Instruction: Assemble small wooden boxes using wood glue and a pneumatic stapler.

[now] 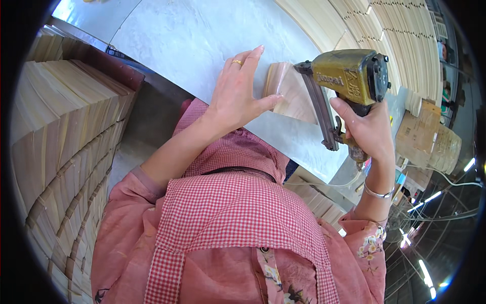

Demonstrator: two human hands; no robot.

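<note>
My right hand (373, 130) grips a yellow-green pneumatic staple gun (338, 71) by its handle, with the thumb on the near side. The gun's nose rests at the upper edge of a pale wedge-shaped wooden piece (297, 97), and its long dark magazine slants down along the piece's right side. My left hand (237, 92) lies spread just left of the wood, fingers stretched over the worktable (172, 43). The tip of its thumb touches the near part of the wooden piece. Whether the nose presses on the wood or hovers cannot be made out.
Tall stacks of wooden pieces (66, 109) stand at my left. More thin wooden slats (400, 30) are piled along the table's far right. A cardboard box (419, 126) sits beyond my right hand. A pale air hose (324, 184) runs below the table edge.
</note>
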